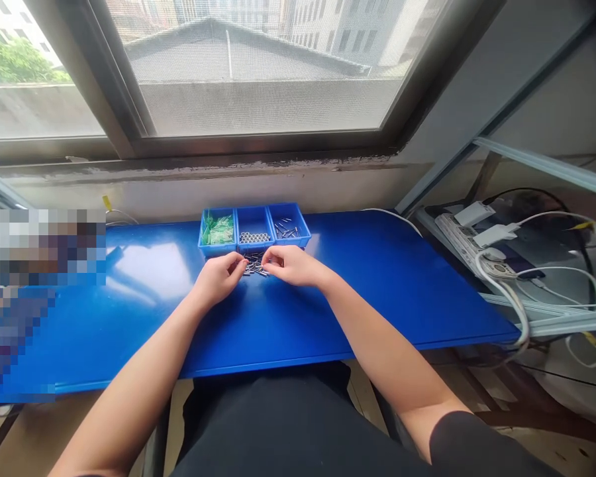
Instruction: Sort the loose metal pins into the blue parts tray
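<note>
Silver pins (254,265) in a loose heap: how would they handle?

Light and stiff, I'd judge, and slippery; thin too, so best pinched by the shank; where do they lie?

On the blue table (377,311), between the hands, just in front of the bins; too many and too small to count.

And the hands?

Left hand (220,278) and right hand (293,264) both have their fingers (243,264) bent to a pinch at the heap, neither clenched nor released; whether they grasp a pin, I can't tell.

What's around them?

Three blue bins (254,246), joined; green pieces (218,230) in one, small silver rings (254,237) in the second, more pins (287,230) in the third; beyond, one window (258,73); off to the right, one power strip (469,245).
</note>
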`<action>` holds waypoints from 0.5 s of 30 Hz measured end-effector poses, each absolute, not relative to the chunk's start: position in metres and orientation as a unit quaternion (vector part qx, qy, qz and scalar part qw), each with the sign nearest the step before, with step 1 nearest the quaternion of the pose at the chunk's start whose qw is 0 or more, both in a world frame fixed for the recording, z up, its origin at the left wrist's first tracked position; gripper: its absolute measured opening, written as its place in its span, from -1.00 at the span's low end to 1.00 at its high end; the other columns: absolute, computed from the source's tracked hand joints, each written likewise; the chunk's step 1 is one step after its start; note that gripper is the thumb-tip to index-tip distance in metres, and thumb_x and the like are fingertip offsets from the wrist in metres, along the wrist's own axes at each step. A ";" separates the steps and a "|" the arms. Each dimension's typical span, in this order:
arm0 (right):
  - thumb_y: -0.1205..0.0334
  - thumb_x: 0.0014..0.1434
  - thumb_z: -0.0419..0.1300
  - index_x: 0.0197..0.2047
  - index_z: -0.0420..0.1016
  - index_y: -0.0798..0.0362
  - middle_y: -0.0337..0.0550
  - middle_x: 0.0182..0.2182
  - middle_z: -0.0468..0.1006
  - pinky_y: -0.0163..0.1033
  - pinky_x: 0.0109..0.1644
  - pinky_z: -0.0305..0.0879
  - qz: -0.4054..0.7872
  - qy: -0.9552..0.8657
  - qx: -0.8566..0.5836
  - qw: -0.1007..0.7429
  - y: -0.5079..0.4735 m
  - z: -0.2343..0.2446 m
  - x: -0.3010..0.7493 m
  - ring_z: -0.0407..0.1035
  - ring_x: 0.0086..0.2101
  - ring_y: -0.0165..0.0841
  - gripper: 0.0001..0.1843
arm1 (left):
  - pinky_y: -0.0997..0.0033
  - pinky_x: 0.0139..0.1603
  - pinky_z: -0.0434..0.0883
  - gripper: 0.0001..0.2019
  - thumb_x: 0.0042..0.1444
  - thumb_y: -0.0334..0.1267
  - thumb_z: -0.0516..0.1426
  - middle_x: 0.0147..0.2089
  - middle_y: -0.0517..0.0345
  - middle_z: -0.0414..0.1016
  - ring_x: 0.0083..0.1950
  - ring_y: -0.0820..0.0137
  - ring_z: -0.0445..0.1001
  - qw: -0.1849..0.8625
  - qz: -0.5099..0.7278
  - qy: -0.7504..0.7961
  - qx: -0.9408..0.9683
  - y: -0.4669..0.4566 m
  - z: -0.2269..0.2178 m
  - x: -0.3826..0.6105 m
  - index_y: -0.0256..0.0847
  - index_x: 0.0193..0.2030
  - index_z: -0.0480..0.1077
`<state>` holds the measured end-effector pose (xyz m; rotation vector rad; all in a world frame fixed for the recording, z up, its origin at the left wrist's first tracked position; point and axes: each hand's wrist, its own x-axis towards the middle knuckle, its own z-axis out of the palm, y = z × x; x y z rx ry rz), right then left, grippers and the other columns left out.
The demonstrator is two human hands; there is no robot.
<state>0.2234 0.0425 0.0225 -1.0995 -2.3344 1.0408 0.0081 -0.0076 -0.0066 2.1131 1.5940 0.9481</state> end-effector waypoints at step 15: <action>0.07 0.15 0.20 -0.25 0.48 0.10 -0.28 -0.49 0.41 -0.36 -0.37 0.19 0.464 -0.737 -0.362 0.332 0.033 -0.001 0.197 0.24 -0.47 -0.48 -0.75 | 0.53 -0.51 0.17 -0.67 0.26 0.01 0.09 -0.61 0.32 0.28 -0.57 0.53 0.17 0.185 0.354 0.535 0.744 -0.006 -0.011 0.008 -0.22 -0.19 0.50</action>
